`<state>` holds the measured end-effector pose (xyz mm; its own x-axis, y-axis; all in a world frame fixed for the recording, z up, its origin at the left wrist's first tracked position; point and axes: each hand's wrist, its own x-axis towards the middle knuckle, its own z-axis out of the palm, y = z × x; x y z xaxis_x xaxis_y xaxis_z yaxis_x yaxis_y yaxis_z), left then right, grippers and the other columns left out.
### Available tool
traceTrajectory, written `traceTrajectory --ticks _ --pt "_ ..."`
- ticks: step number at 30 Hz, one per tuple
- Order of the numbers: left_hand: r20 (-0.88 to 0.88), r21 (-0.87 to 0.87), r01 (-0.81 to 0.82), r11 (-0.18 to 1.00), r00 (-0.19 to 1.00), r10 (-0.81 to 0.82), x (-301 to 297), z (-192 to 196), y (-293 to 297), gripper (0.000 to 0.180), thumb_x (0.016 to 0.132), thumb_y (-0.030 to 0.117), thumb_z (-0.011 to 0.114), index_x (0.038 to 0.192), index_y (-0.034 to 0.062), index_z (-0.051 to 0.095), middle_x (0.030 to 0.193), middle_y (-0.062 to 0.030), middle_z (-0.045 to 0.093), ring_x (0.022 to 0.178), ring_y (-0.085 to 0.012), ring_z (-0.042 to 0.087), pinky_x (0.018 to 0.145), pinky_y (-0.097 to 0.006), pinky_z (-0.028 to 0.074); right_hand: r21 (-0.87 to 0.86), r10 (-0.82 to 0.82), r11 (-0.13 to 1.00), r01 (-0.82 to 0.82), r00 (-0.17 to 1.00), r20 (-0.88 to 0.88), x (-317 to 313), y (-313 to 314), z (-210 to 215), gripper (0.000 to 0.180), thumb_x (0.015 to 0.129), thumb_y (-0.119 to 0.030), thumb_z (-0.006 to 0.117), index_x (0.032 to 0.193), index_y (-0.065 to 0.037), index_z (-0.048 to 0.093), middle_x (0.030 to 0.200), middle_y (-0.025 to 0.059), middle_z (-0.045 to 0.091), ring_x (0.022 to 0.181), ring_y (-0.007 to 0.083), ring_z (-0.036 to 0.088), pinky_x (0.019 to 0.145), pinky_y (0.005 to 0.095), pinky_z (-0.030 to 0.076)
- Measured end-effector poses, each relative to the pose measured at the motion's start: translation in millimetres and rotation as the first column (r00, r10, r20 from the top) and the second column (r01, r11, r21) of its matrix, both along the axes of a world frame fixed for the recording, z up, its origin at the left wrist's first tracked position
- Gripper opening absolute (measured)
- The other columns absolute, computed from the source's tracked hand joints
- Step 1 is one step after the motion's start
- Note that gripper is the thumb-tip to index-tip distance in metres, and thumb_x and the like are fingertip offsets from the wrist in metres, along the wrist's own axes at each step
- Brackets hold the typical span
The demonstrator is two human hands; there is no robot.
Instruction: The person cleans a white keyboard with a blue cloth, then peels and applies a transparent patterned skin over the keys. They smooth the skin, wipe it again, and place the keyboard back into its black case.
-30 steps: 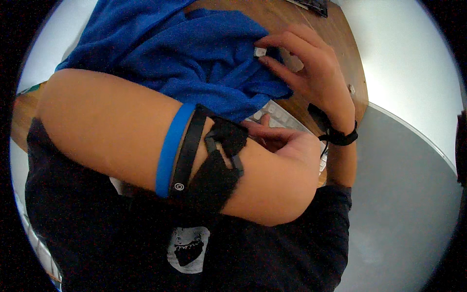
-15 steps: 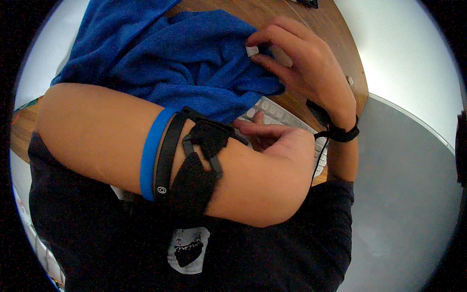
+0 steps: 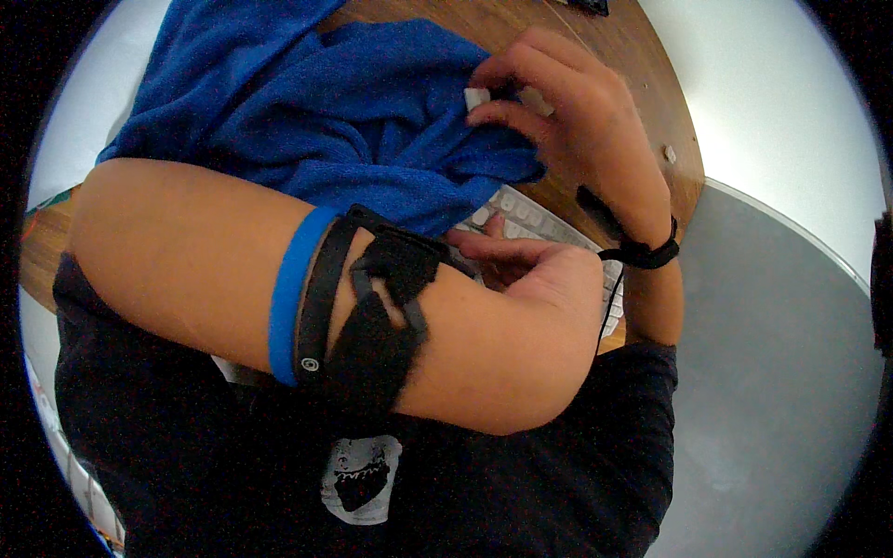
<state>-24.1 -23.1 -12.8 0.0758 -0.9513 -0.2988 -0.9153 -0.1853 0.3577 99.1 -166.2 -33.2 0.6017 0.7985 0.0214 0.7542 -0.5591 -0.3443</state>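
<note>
Two bare hands of one person are in view. The right hand [image 3: 577, 116] pinches one small, white, block-shaped keycap [image 3: 476, 99] between the tips of its thumb and index finger; the keycap shows in front of the right part of one crumpled, royal-blue, towel-like cloth [image 3: 372, 121], and whether the two touch cannot be told.

The left hand [image 3: 530, 268] is at one white keyboard with pale keys [image 3: 539, 219], its thumb raised and its other fingers curled and mostly hidden; whether they grip anything cannot be told. The cloth covers the keyboard's far left part, while the left forearm crosses in front of both.

The left forearm wears three bands: one plain blue band [image 3: 299, 296], one narrow black band with a round mark [image 3: 324, 302], and one wide black fabric strap with a buckle [image 3: 386, 349]. One black band with a cord [image 3: 651, 253] circles the right wrist.

One small whitish piece [image 3: 670, 153] lies near the right edge of the brown wood-grain tabletop [image 3: 651, 102], apart from the right hand. One black object [image 3: 588, 5] is cut off at the upper edge of the view.
</note>
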Motion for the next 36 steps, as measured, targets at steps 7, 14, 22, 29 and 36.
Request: traceTrajectory --ticks 7,14,22,29,36 --pt "0.048 0.039 -0.004 0.999 0.999 0.002 -4 3 -4 0.013 0.084 0.016 0.074 0.088 0.0132 0.086 0.081 -0.0072 0.079 0.069 -0.0264 0.076 0.053 -0.047 0.059 -0.094 -0.028 0.995 0.041 0.99 0.139 -18 -6 13 0.03 0.091 -0.019 0.083 0.117 -0.011 0.07 0.102 0.0104 0.07 0.091 0.0338 0.072 0.076 0.0427 0.06" --pt "0.154 0.126 0.033 0.991 0.987 -0.052 -6 16 -12 0.013 0.084 0.016 0.073 0.087 0.0134 0.086 0.081 -0.0069 0.079 0.069 -0.0261 0.076 0.052 -0.047 0.059 0.106 -0.139 0.985 0.137 0.99 0.012 -39 -36 28 0.026 0.089 -0.004 0.084 0.114 -0.008 0.077 0.1 0.0086 0.07 0.09 0.025 0.074 0.077 0.0347 0.06" --pt "0.111 0.083 -0.073 0.994 0.992 0.064 -7 23 0 0.015 0.088 0.015 0.072 0.084 0.0139 0.086 0.081 -0.0101 0.08 0.08 -0.0282 0.079 0.07 -0.046 0.063 -0.038 -0.398 0.917 0.396 0.917 -0.031 -79 -120 55 0.03 0.089 0.002 0.082 0.118 -0.005 0.078 0.105 0.0092 0.074 0.096 0.0223 0.074 0.081 0.0331 0.06" --pt "0.121 0.125 -0.094 0.988 0.989 0.079 -4 40 2 0.015 0.087 0.017 0.072 0.078 0.0158 0.085 0.078 -0.0074 0.079 0.082 -0.0263 0.08 0.076 -0.044 0.062 -0.246 -0.565 0.823 0.512 0.785 -0.255 -139 -187 61 0.024 0.09 -0.001 0.082 0.113 -0.003 0.077 0.105 0.0104 0.077 0.1 0.0293 0.076 0.083 0.0376 0.061" --pt "0.067 0.113 -0.042 0.993 0.997 0.035 11 45 5 0.015 0.085 0.018 0.074 0.075 0.0191 0.084 0.076 -0.0055 0.078 0.08 -0.0237 0.079 0.069 -0.041 0.062 -0.216 -0.599 0.801 0.559 0.761 -0.25 -162 -208 53 0.019 0.089 -0.01 0.082 0.104 -0.004 0.072 0.102 0.0128 0.073 0.098 0.0381 0.073 0.086 0.0453 0.059"
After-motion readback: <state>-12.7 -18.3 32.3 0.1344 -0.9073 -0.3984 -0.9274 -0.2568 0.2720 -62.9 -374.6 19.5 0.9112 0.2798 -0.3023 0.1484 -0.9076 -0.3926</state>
